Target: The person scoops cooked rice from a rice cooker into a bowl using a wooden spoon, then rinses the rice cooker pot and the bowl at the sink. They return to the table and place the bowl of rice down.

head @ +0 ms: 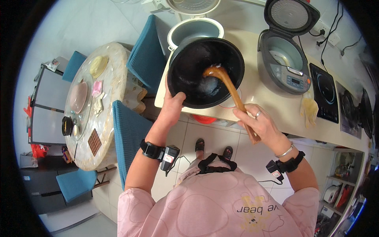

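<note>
My left hand (173, 108) grips the lower left rim of a black inner pot (189, 65), thumb over the edge. The pot is tilted, its mouth facing me above the counter edge. A whitish residue (208, 86) lies on its bottom. In my right hand (260, 123) is the handle of a wooden ladle (231, 86), whose head is inside the pot with white bits on it. Behind the pot stands a white rice cooker (197, 28), lid up and no pot visible in it. A grey rice cooker (282, 59) with a raised lid stands to the right.
Right along the counter (254, 100) lie yellowish gloves (308, 109) and a black induction cooktop (324, 91). Blue chairs (130, 133) stand at my left by a round table (111, 63) with a brown trivet (94, 142) and dishes. A red basin (204, 119) sits under the counter.
</note>
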`<state>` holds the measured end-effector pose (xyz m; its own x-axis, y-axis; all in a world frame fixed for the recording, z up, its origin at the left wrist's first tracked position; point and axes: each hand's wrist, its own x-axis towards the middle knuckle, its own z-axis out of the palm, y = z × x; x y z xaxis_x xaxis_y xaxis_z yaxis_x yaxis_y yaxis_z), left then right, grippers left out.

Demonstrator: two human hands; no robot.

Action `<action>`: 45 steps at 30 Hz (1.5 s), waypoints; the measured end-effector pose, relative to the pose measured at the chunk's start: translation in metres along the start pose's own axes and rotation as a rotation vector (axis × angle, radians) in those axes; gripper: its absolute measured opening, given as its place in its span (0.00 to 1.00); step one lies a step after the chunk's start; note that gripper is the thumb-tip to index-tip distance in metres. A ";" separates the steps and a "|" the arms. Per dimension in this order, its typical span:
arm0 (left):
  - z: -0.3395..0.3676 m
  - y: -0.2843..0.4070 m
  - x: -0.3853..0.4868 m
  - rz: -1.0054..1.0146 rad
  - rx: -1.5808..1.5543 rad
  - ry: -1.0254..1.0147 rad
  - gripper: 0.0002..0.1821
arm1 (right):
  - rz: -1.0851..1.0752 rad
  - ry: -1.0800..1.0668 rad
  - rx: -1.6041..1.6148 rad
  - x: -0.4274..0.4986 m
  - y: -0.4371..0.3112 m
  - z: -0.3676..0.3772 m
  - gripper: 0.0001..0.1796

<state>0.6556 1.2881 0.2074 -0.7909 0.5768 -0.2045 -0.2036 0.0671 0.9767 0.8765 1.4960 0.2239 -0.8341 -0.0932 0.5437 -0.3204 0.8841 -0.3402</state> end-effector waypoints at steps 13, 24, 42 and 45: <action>0.056 -0.006 0.011 0.618 0.515 0.048 0.52 | 0.114 0.141 0.011 -0.011 0.008 0.025 0.27; 0.070 -0.015 0.015 0.695 0.675 0.053 0.54 | 0.126 -0.044 0.013 -0.052 -0.001 0.018 0.32; 0.072 -0.020 0.023 0.741 0.754 0.125 0.53 | 0.199 0.030 0.061 -0.059 -0.006 0.014 0.27; 0.070 -0.019 0.025 0.725 0.727 0.132 0.53 | 0.207 0.114 0.112 -0.060 -0.011 0.008 0.27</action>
<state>0.6804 1.3582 0.1885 -0.6502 0.5839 0.4860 0.7102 0.2399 0.6618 0.9267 1.4888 0.1890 -0.8334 0.1425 0.5339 -0.2006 0.8223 -0.5326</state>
